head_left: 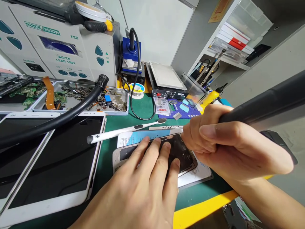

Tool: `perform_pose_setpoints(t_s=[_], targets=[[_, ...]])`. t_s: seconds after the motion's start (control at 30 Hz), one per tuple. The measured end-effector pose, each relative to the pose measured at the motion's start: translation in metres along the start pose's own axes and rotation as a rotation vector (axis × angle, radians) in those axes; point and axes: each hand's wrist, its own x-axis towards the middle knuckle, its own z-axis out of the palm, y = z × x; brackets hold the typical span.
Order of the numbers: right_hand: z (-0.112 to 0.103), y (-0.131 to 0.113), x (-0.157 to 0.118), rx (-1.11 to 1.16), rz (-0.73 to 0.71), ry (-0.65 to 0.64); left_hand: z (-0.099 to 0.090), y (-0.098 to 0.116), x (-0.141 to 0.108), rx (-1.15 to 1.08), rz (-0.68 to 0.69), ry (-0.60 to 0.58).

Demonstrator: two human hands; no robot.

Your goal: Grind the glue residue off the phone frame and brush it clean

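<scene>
A dark phone part (181, 152) with a pale rim lies tilted on white and blue printed paper (200, 175). Spread across it, with the fingertips on its surface, is my left hand (147, 178). My right hand (219, 136) is closed round a thick black handle (267, 98) that runs up to the right edge. Its lower end is hidden in the fist, which is at the right end of the phone part. A white brush (126, 129) with a dark head and a perforated metal strip (165, 128) lie just behind the paper.
Two white-framed phone screens (59, 159) lie left, crossed by a black hose (78, 109). Behind are a tray of circuit boards (119, 111), a QUICK station (71, 41), a solder spool (137, 90) and a flat heating plate (166, 76). Shelves (238, 63) stand right.
</scene>
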Motion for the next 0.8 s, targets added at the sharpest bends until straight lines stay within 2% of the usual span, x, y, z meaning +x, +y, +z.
perform_pose_setpoints(t_s=[0.1, 0.3, 0.43, 0.67, 0.8], targets=[[-0.001, 0.001, 0.000, -0.015, 0.017, -0.061, -0.004, -0.002, 0.006, -0.022, 0.014, -0.005], [-0.001, 0.002, 0.001, 0.008, 0.007, -0.016, -0.003, -0.002, 0.009, -0.031, 0.014, -0.012], [-0.001, 0.001, 0.000, -0.029, 0.027, -0.081, -0.004, -0.002, 0.008, -0.033, 0.013, -0.013], [0.000, 0.001, 0.001, -0.007, 0.005, -0.063, -0.001, 0.001, 0.003, -0.024, -0.004, -0.025], [0.001, 0.000, 0.002, -0.024, 0.003, -0.026, 0.003, 0.003, -0.004, 0.033, -0.005, 0.010]])
